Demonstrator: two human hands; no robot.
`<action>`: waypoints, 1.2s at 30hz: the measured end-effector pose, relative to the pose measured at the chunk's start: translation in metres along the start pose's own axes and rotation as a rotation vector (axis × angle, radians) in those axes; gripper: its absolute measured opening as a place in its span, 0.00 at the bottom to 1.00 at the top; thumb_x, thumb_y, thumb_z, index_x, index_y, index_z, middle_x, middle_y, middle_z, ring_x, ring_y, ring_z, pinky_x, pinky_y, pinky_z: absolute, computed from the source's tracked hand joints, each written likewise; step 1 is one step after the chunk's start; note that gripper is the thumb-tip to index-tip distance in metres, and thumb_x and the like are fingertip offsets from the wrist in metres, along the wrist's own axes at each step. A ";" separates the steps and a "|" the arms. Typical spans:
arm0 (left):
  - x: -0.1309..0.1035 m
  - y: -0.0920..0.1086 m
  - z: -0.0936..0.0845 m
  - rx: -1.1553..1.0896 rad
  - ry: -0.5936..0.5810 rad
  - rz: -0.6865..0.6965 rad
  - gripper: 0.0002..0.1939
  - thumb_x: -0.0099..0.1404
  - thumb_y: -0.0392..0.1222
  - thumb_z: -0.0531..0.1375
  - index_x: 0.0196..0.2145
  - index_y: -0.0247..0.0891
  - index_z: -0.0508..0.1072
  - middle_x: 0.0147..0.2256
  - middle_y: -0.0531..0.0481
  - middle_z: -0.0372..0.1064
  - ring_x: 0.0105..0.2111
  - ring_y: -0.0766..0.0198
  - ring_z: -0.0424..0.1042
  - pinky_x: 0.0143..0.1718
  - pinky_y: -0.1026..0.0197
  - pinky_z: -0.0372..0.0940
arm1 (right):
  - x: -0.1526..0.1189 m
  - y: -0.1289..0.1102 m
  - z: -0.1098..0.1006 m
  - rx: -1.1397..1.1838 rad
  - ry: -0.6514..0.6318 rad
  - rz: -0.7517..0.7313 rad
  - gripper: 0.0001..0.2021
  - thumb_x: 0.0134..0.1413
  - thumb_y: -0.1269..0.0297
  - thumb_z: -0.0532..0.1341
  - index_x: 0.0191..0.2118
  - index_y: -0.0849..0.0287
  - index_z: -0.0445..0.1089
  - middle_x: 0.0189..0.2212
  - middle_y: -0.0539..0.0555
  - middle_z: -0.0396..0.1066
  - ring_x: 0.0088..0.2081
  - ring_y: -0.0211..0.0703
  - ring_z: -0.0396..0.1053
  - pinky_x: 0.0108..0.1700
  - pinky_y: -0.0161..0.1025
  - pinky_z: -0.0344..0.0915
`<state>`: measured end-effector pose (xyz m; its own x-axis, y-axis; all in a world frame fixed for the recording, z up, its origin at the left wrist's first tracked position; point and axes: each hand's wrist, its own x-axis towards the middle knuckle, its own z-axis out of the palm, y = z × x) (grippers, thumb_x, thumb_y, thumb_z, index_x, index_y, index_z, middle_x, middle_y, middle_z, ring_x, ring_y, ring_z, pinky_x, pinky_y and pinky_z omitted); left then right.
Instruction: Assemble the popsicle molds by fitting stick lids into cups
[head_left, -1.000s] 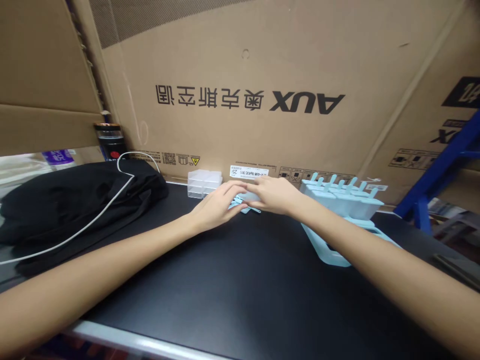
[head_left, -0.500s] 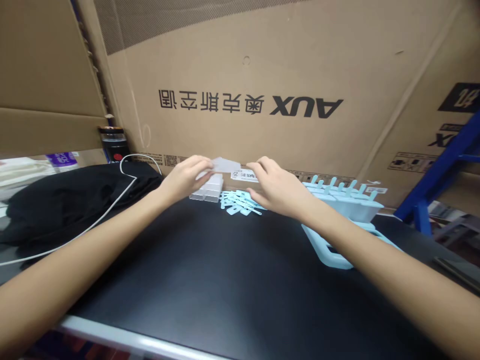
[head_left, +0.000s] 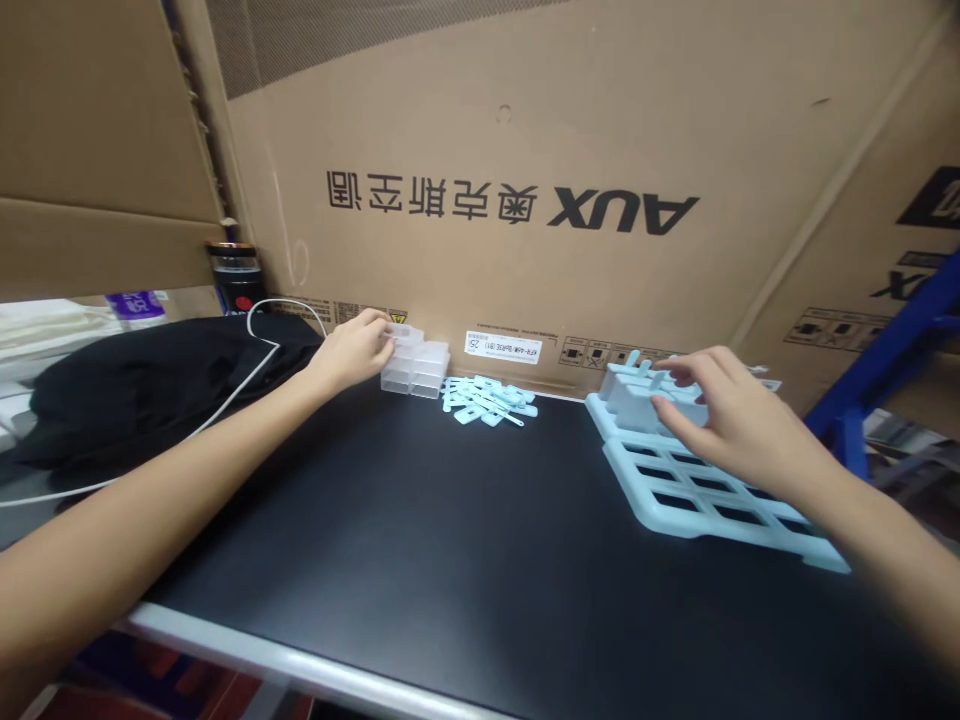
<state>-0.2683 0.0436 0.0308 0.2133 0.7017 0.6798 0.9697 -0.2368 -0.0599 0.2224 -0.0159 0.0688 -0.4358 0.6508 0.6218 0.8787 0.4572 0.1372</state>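
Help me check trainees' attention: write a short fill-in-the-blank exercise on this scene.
1. The left hand is at clear boxes to the ____ of the pile.
2. The right hand is at moulds coloured light ____.
3. The AUX lettering on the carton is upside ____.

Missing words: left; blue; down.

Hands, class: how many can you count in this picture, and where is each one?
2. The left hand is at the stacked clear boxes, left of centre; the right hand is at the light-blue mold, on the right. No other hand shows.
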 end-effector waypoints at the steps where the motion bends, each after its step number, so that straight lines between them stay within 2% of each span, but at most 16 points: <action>1: 0.000 0.000 0.000 0.000 -0.021 -0.002 0.16 0.69 0.45 0.53 0.47 0.36 0.75 0.56 0.42 0.68 0.51 0.50 0.73 0.55 0.47 0.67 | 0.000 0.001 -0.001 0.006 0.004 0.007 0.21 0.63 0.49 0.53 0.54 0.58 0.64 0.47 0.63 0.67 0.42 0.51 0.71 0.40 0.45 0.67; 6: 0.002 -0.004 0.006 -0.063 -0.066 -0.009 0.21 0.72 0.51 0.51 0.46 0.38 0.79 0.57 0.43 0.69 0.54 0.50 0.71 0.59 0.46 0.64 | 0.000 0.000 -0.005 0.007 0.004 0.015 0.21 0.63 0.47 0.54 0.54 0.56 0.64 0.48 0.61 0.67 0.42 0.51 0.72 0.38 0.45 0.67; 11: 0.005 -0.009 0.013 -0.196 -0.008 -0.017 0.17 0.70 0.50 0.55 0.41 0.38 0.80 0.52 0.43 0.74 0.50 0.53 0.75 0.56 0.49 0.67 | -0.002 0.011 -0.005 -0.018 0.001 0.041 0.20 0.63 0.47 0.53 0.51 0.55 0.65 0.46 0.60 0.68 0.42 0.51 0.72 0.37 0.45 0.66; 14: 0.004 -0.008 0.014 -0.249 0.025 -0.015 0.16 0.69 0.50 0.57 0.39 0.37 0.80 0.51 0.41 0.75 0.49 0.53 0.75 0.54 0.50 0.68 | -0.003 0.025 -0.002 -0.023 -0.055 0.082 0.17 0.62 0.49 0.53 0.45 0.55 0.66 0.42 0.58 0.71 0.40 0.49 0.71 0.37 0.44 0.64; 18: 0.004 -0.006 0.015 -0.284 0.037 -0.014 0.16 0.70 0.51 0.56 0.37 0.37 0.79 0.50 0.42 0.75 0.42 0.56 0.77 0.49 0.52 0.71 | -0.004 0.038 0.006 -0.020 -0.193 0.206 0.16 0.60 0.48 0.53 0.38 0.55 0.65 0.34 0.55 0.73 0.34 0.47 0.70 0.34 0.42 0.61; 22: 0.003 -0.007 0.014 -0.313 0.031 -0.016 0.14 0.69 0.52 0.57 0.38 0.38 0.74 0.45 0.44 0.75 0.36 0.59 0.76 0.42 0.55 0.71 | -0.005 0.042 0.016 -0.007 -0.298 0.350 0.18 0.58 0.45 0.52 0.33 0.55 0.62 0.29 0.55 0.73 0.32 0.48 0.70 0.32 0.40 0.58; 28: 0.001 -0.006 0.009 -0.235 -0.010 -0.073 0.13 0.69 0.52 0.56 0.41 0.39 0.65 0.46 0.44 0.71 0.42 0.56 0.73 0.45 0.53 0.68 | -0.011 0.035 0.036 0.090 -0.345 0.524 0.22 0.59 0.38 0.48 0.32 0.54 0.60 0.25 0.54 0.72 0.32 0.49 0.70 0.35 0.42 0.59; 32: -0.002 0.005 -0.002 -0.145 0.097 -0.095 0.12 0.70 0.51 0.55 0.41 0.40 0.62 0.46 0.43 0.67 0.46 0.54 0.69 0.44 0.53 0.67 | -0.012 0.032 0.047 0.081 -0.315 0.618 0.23 0.56 0.37 0.51 0.34 0.54 0.59 0.25 0.54 0.71 0.31 0.50 0.70 0.34 0.42 0.59; 34: -0.004 0.013 -0.007 -0.072 0.180 -0.078 0.10 0.69 0.48 0.55 0.39 0.40 0.62 0.43 0.43 0.65 0.46 0.53 0.68 0.41 0.54 0.66 | -0.011 0.040 0.046 0.046 -0.278 0.634 0.20 0.55 0.40 0.53 0.35 0.54 0.60 0.26 0.54 0.71 0.32 0.51 0.70 0.34 0.42 0.60; 36: -0.006 0.024 -0.011 -0.029 0.222 -0.003 0.07 0.69 0.45 0.54 0.37 0.40 0.62 0.39 0.44 0.64 0.43 0.54 0.67 0.38 0.56 0.65 | -0.011 0.054 0.041 -0.005 -0.223 0.679 0.18 0.53 0.43 0.55 0.37 0.54 0.61 0.29 0.56 0.72 0.34 0.53 0.71 0.35 0.42 0.60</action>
<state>-0.2477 0.0263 0.0335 0.1757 0.5383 0.8243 0.9658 -0.2565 -0.0384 0.2668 0.0265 0.0376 0.1790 0.8996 0.3982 0.9706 -0.0954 -0.2208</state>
